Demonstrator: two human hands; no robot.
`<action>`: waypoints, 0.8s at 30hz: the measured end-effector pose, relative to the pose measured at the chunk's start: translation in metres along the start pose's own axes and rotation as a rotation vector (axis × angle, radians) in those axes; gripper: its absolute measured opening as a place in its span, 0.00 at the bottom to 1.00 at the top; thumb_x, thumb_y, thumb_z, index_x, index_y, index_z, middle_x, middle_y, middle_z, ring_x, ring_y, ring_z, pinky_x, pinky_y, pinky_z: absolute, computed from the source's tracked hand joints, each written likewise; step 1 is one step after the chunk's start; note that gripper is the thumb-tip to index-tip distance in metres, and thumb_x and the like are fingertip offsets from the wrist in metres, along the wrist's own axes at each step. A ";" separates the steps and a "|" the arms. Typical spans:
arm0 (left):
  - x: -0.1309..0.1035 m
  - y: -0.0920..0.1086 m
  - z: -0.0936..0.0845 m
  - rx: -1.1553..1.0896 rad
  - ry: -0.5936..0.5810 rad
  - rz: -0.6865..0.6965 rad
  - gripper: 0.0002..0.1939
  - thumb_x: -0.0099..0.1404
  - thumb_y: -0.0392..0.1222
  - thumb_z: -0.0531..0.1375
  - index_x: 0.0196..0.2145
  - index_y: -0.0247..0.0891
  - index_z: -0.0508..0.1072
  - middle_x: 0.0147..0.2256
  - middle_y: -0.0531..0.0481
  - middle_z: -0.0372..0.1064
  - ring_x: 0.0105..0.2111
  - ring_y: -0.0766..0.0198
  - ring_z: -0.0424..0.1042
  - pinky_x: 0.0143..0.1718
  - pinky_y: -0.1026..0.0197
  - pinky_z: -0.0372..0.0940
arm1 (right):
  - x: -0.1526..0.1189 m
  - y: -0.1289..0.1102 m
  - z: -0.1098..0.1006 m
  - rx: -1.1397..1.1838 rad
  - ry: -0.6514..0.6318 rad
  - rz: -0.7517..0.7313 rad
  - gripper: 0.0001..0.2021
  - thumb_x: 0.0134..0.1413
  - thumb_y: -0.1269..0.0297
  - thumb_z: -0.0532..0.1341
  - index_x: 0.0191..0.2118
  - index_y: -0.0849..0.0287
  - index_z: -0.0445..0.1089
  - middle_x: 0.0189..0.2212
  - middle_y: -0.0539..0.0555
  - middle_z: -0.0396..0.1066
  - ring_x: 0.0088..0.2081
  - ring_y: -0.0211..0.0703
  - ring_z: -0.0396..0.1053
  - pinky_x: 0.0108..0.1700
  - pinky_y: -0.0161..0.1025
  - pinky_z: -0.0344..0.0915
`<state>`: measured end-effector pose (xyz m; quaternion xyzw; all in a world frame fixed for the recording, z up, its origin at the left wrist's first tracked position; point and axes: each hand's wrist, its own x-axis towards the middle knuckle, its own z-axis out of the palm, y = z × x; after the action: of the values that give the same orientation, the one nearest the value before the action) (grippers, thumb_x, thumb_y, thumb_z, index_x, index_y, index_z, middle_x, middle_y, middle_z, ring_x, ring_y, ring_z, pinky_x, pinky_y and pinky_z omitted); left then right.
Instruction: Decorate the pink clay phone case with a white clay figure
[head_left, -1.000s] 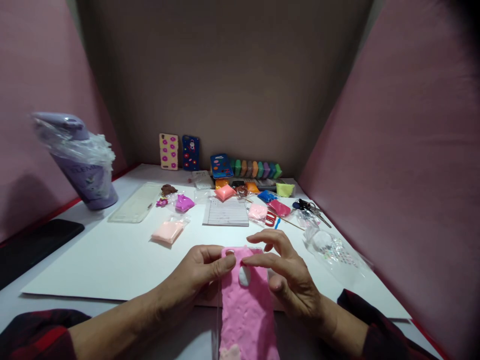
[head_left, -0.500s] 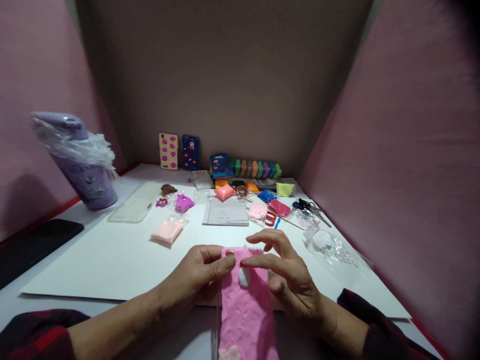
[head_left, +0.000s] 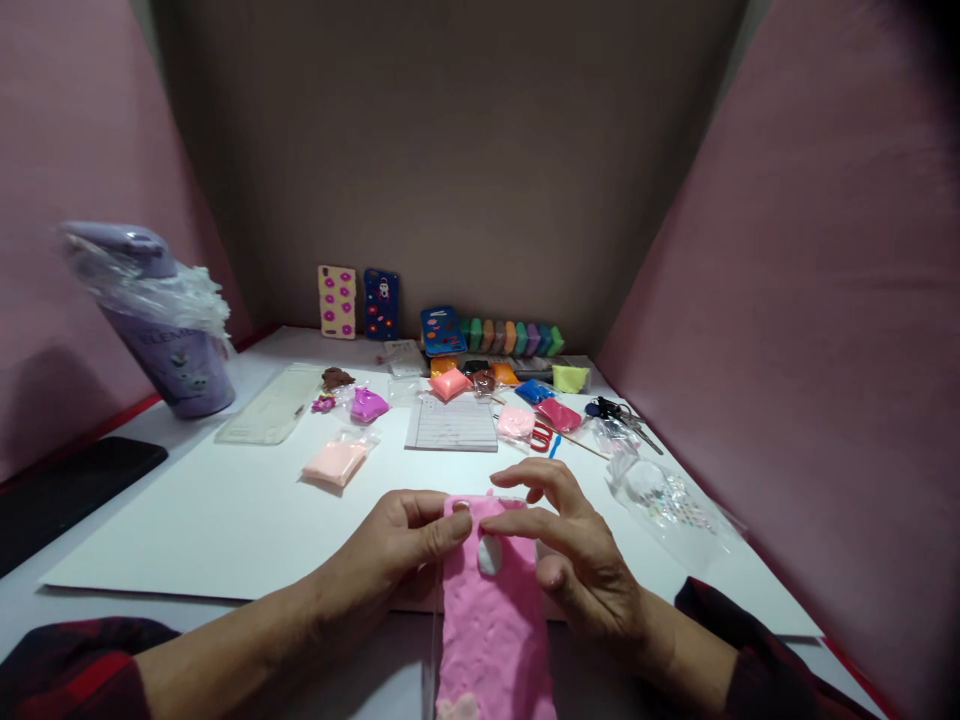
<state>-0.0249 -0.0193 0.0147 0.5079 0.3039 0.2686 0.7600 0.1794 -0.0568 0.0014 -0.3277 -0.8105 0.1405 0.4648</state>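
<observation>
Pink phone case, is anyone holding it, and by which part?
Yes, the left hand holds the pink phone case by its upper left corner, thumb on top.

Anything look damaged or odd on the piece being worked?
The pink clay-like layer looks dented and lumpy rather than smooth, and a pale, uneven patch low on its left breaks the colour.

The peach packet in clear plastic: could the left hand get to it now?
Probably yes: only flat white board shows between the left hand and the packet, though that hand would first have to release the pink, bumpy-coated case.
</observation>
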 end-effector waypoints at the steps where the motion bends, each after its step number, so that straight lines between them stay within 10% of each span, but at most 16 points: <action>1: 0.000 0.000 0.000 0.002 0.004 0.001 0.21 0.54 0.56 0.65 0.28 0.31 0.74 0.14 0.60 0.52 0.14 0.75 0.47 0.21 0.66 0.50 | 0.000 0.000 0.000 -0.004 0.005 -0.001 0.24 0.61 0.44 0.47 0.46 0.53 0.73 0.48 0.58 0.62 0.50 0.52 0.58 0.46 0.48 0.60; 24: 0.000 0.001 -0.001 0.019 0.009 -0.017 0.22 0.52 0.58 0.66 0.25 0.33 0.73 0.14 0.59 0.53 0.14 0.74 0.47 0.20 0.65 0.46 | 0.000 -0.001 0.000 0.005 0.012 0.017 0.24 0.61 0.44 0.47 0.44 0.53 0.74 0.48 0.58 0.64 0.49 0.53 0.60 0.45 0.49 0.62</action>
<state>-0.0252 -0.0186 0.0150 0.5112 0.3141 0.2614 0.7561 0.1789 -0.0571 0.0021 -0.3341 -0.8045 0.1445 0.4693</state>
